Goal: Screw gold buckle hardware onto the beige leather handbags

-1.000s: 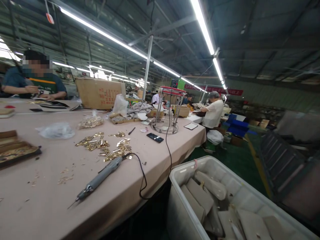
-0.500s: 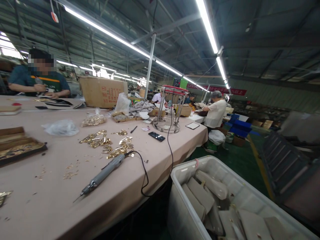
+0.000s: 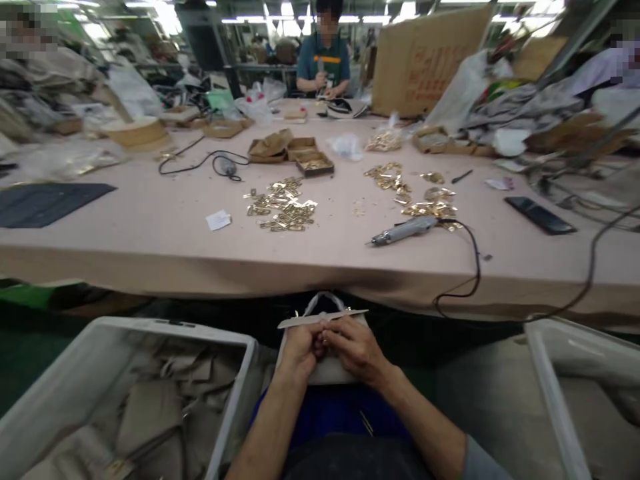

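Note:
Both my hands meet over my lap, below the table edge. My left hand and my right hand are closed on a pale beige bag piece, fingertips pinched together at its middle. A thin flat flap of the piece sticks out above my fingers. On the pink table ahead lie a pile of small gold metal fittings and a grey electric screwdriver with a black cord.
White bins with beige pieces stand at my left and right. The table also carries small cardboard boxes, a black phone, a dark mat and a large carton. A person works at the far side.
The view has swung from the right end of the table down to my lap. My two hands, unseen before, now show holding the beige piece.

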A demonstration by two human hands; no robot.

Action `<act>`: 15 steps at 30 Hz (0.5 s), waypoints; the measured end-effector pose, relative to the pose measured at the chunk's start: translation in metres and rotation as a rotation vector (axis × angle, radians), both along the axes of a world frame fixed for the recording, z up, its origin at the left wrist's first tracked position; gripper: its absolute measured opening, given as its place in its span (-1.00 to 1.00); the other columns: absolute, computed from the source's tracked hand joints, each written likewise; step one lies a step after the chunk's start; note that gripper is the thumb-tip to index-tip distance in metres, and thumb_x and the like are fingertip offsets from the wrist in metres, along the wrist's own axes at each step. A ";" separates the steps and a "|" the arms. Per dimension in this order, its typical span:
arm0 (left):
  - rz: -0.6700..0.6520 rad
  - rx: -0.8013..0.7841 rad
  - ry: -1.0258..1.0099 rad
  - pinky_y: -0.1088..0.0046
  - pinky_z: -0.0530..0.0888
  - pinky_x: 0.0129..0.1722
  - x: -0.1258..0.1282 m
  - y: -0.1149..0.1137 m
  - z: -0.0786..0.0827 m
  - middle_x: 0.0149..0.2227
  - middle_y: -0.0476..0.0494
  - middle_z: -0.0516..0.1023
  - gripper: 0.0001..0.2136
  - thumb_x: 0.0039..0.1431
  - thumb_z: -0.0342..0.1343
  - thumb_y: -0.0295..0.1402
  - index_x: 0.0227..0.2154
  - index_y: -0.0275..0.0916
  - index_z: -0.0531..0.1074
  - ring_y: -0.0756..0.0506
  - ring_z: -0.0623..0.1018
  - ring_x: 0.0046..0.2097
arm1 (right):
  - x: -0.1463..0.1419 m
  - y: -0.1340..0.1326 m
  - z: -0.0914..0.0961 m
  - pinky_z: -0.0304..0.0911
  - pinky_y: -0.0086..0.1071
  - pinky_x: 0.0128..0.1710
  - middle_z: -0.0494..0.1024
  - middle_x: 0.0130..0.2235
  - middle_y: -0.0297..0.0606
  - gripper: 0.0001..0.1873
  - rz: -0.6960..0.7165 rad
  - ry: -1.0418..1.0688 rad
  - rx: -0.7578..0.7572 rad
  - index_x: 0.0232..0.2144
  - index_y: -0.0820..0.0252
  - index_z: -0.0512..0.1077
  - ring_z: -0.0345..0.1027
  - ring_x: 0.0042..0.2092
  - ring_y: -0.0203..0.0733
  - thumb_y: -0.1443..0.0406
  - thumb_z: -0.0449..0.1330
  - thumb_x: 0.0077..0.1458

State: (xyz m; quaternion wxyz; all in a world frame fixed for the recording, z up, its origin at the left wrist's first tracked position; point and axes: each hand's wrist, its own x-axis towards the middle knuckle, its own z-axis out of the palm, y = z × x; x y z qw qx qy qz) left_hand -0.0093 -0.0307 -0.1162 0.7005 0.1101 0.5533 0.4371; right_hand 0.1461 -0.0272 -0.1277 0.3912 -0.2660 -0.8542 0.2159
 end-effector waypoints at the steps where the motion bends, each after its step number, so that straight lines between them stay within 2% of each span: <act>1: 0.005 -0.029 0.025 0.56 0.07 -0.64 -0.005 -0.003 -0.003 -0.65 0.07 0.28 -0.78 0.03 0.30 -0.33 -0.56 -0.31 0.39 0.10 0.20 -0.65 | -0.001 0.005 -0.001 0.37 -0.20 -0.08 0.59 -0.07 -0.10 -0.71 0.000 0.009 0.009 -0.06 0.14 0.53 0.43 -0.10 -0.10 0.43 0.06 0.32; 3: 0.005 -0.052 0.078 0.53 0.04 -0.63 -0.007 -0.006 -0.001 -0.65 0.01 0.32 -0.82 0.01 0.24 -0.33 -0.56 -0.30 0.43 0.07 0.20 -0.65 | -0.002 0.014 0.004 0.35 -0.28 -0.18 0.59 -0.19 -0.14 -0.76 -0.048 0.056 -0.061 -0.13 0.16 0.55 0.43 -0.19 -0.15 0.40 0.08 0.33; 5: 0.024 0.028 0.365 0.49 0.13 -0.59 -0.007 -0.007 0.007 -0.61 -0.06 0.39 -0.82 0.07 0.20 -0.30 -0.53 -0.30 0.48 0.01 0.28 -0.60 | -0.003 0.024 0.012 0.32 -0.34 -0.24 0.57 -0.29 -0.19 -0.81 -0.109 0.112 -0.189 -0.23 0.17 0.57 0.43 -0.27 -0.20 0.36 0.13 0.32; 7: 0.045 0.264 0.844 0.42 0.33 -0.44 -0.013 -0.009 0.016 -0.48 -0.13 0.50 -0.81 0.16 0.15 -0.27 -0.43 -0.28 0.54 -0.07 0.44 -0.45 | -0.005 0.037 0.015 0.30 -0.36 -0.26 0.57 -0.33 -0.23 -0.84 -0.131 0.125 -0.318 -0.30 0.17 0.59 0.43 -0.30 -0.22 0.33 0.20 0.28; 9: -0.013 0.592 1.218 0.30 0.44 -0.11 -0.022 -0.007 0.019 -0.20 -0.23 0.59 -0.78 0.22 0.14 -0.25 -0.21 -0.26 0.57 -0.20 0.55 -0.14 | -0.007 0.051 0.012 0.27 -0.37 -0.27 0.58 -0.34 -0.25 -0.85 -0.128 0.100 -0.411 -0.35 0.17 0.61 0.42 -0.32 -0.23 0.33 0.24 0.23; 11: -0.184 0.830 1.307 0.20 0.34 0.16 -0.030 0.000 0.014 0.08 -0.30 0.54 -0.66 0.22 0.16 -0.25 0.01 -0.26 0.51 -0.27 0.46 0.15 | -0.009 0.062 0.004 0.25 -0.38 -0.26 0.59 -0.35 -0.26 -0.85 -0.124 0.078 -0.484 -0.38 0.18 0.62 0.41 -0.32 -0.23 0.32 0.26 0.21; 12: -0.298 0.868 1.291 0.18 0.29 0.21 -0.032 0.004 0.008 0.13 -0.30 0.52 -0.62 0.21 0.18 -0.27 0.06 -0.26 0.48 -0.27 0.43 0.20 | -0.010 0.067 -0.001 0.24 -0.38 -0.26 0.59 -0.36 -0.26 -0.85 -0.124 0.073 -0.523 -0.38 0.18 0.62 0.41 -0.32 -0.23 0.30 0.26 0.20; 13: -0.406 0.839 1.261 0.19 0.29 0.20 -0.033 0.008 0.000 0.12 -0.28 0.54 -0.62 0.21 0.17 -0.29 0.07 -0.24 0.48 -0.26 0.45 0.19 | -0.010 0.070 -0.007 0.23 -0.39 -0.27 0.60 -0.37 -0.26 -0.84 -0.125 0.069 -0.570 -0.38 0.18 0.63 0.40 -0.33 -0.23 0.29 0.26 0.19; 15: -0.568 0.672 1.181 0.27 0.37 0.03 -0.031 0.016 -0.017 -0.09 -0.21 0.65 -0.75 0.23 0.14 -0.32 -0.07 -0.21 0.56 -0.22 0.56 -0.01 | -0.012 0.075 -0.019 0.21 -0.41 -0.32 0.60 -0.39 -0.27 -0.84 -0.134 0.048 -0.694 -0.39 0.20 0.63 0.39 -0.35 -0.24 0.27 0.26 0.16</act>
